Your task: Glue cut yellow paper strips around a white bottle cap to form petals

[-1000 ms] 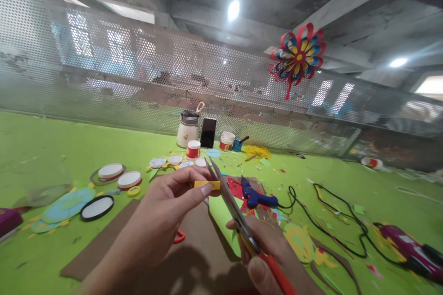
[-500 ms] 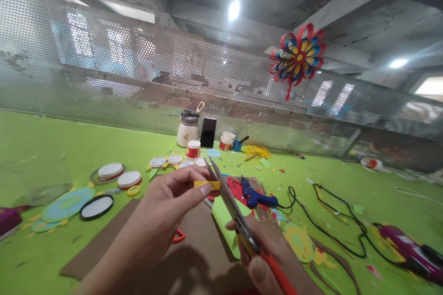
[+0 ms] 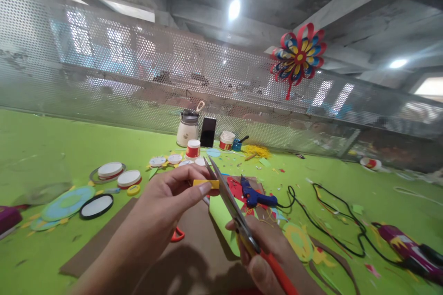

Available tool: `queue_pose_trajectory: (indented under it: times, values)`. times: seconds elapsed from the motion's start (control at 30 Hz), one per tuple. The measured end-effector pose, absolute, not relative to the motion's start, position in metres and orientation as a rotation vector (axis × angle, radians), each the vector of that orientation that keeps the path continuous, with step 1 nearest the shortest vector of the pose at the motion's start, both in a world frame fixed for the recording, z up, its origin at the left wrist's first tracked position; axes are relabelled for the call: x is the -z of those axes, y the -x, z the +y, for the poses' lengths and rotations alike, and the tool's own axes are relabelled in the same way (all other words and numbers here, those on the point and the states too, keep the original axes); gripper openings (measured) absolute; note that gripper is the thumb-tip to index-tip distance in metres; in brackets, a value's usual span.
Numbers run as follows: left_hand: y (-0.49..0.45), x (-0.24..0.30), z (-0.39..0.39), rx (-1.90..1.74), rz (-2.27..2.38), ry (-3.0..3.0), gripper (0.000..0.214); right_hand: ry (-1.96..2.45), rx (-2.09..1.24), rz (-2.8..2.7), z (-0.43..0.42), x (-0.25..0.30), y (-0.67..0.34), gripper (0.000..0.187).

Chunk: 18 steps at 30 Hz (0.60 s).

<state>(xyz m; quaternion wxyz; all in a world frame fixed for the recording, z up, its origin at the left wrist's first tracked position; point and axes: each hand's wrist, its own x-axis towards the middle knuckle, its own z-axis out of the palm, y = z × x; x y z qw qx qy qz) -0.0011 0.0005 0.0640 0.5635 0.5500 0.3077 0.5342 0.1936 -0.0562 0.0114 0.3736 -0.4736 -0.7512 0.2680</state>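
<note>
My left hand pinches a small yellow paper strip between thumb and fingers. Red-handled scissors are gripped in my right hand, pointing up and away. Their blades are slightly parted, and the right end of the strip meets them. Below the hands lie a brown cardboard sheet and a light green paper piece. An orange-red loop, like a scissor handle, shows beside my left wrist; the rest of it is hidden.
A blue glue gun with a black cord lies right of the hands. White-lidded tubs and paper flowers are at left. A white jug, a dark phone and jars stand behind. A purple tool lies far right.
Almost nothing differs. Both hands keep their hold on the strip and scissors, and the strip has shifted only very slightly.
</note>
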Motion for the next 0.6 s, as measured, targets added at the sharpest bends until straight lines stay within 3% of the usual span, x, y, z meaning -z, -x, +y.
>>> queue_pose_trajectory:
  times: [0.6]
  values:
    - [0.0051,-0.0594,0.0049,-1.203,0.700,-1.349,0.017,1.158,-0.705,-1.828,-0.0572,-0.0044,-0.1919,0.046]
